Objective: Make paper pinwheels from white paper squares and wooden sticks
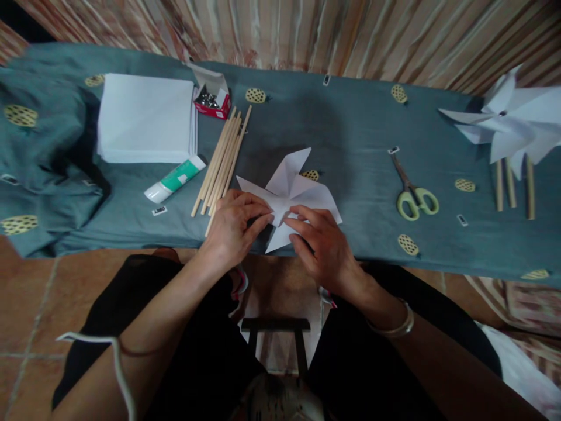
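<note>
A folded white paper pinwheel [289,175] lies at the front edge of the cloth-covered table, its pointed blades spread out. My left hand [234,225] pinches the paper near the pinwheel's middle from the left, thumb and fingertips together. From the other side, my right hand [322,242] grips the paper close to the centre with bent fingers. Both sets of fingertips are only a short gap apart. Part of the lower right blade is hidden under my right hand.
Wooden sticks [225,158], a glue tube [175,179], a paper stack [146,120] and a red box of metal pins [213,100] are to the left. Green-handled scissors [412,196] lie right of centre. Finished-looking pinwheels [508,114] with sticks [511,184] rest at the far right.
</note>
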`<state>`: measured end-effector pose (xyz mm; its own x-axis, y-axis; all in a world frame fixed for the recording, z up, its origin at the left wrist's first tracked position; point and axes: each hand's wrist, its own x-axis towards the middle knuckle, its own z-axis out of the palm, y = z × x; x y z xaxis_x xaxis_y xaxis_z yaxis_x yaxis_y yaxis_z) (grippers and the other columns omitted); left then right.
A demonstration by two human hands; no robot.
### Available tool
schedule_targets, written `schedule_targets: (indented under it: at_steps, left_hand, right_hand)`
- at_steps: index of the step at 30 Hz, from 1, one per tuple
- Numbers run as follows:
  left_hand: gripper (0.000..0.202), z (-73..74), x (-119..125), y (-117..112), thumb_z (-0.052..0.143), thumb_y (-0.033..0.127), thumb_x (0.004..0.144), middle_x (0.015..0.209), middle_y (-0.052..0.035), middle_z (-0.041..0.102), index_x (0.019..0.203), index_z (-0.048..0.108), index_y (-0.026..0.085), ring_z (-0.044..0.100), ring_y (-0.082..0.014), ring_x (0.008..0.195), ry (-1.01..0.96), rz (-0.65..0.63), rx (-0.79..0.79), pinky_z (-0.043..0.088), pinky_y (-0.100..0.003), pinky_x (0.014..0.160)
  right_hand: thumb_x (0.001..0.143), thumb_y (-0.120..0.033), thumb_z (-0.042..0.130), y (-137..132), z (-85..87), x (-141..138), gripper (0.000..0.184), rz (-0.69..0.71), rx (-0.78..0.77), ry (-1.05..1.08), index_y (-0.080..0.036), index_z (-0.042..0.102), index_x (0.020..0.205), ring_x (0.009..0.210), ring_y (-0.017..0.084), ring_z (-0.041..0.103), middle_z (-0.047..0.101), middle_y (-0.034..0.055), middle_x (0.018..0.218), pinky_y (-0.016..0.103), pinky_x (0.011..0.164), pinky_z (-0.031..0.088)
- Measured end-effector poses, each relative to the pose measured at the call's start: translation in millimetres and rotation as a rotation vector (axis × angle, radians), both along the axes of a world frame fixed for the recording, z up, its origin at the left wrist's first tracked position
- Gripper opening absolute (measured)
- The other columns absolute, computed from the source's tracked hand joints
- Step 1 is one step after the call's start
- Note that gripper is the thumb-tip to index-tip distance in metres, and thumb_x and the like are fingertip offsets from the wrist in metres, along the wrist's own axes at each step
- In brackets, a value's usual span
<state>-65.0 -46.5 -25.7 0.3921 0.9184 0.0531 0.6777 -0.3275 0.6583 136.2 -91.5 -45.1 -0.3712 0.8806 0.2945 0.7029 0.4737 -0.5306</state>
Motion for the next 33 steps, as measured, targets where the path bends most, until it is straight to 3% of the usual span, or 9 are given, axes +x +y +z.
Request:
schedule_targets:
  at_steps: [6,16,33]
  left_hand:
    - [0.022,-2.9,3.4,2.7,0.059,0.036,0.091,0.092,-0.0052,0.072,0.085,0.074,0.021,0.062,-0.0224,0.093,-0.036,0.036,0.065,0.049,-0.04,0.088]
    - [0.018,-2.3,8.2,7.8,0.063,0.032,0.088,0.089,-0.0062,0.069,0.084,0.073,0.017,0.065,-0.0217,0.09,-0.033,0.077,0.032,0.051,-0.038,0.085]
    - [0.014,-3.3,10.9,13.0,0.063,0.027,0.087,0.092,-0.0058,0.068,0.079,0.07,0.018,0.065,-0.0207,0.089,-0.026,0.064,0.031,0.051,-0.036,0.08]
  right_hand:
    - [0.095,-0.014,0.046,-1.2,-0.4,1.2,0.032,0.036,0.052,-0.044,-0.018,0.059,0.123,0.113,0.027,0.058,0.064,0.0133,0.127,0.047,0.099,0.05]
    - [0.095,-0.011,0.048,-3.5,3.6,3.2,0.032,0.063,0.056,-0.099,-0.008,0.06,0.124,0.114,0.029,0.058,0.064,0.0192,0.126,0.046,0.097,0.052]
    - [0.095,-0.01,0.048,4.4,12.1,1.4,0.031,0.059,0.077,-0.153,0.0,0.064,0.119,0.105,0.027,0.06,0.069,0.0194,0.115,0.043,0.094,0.053]
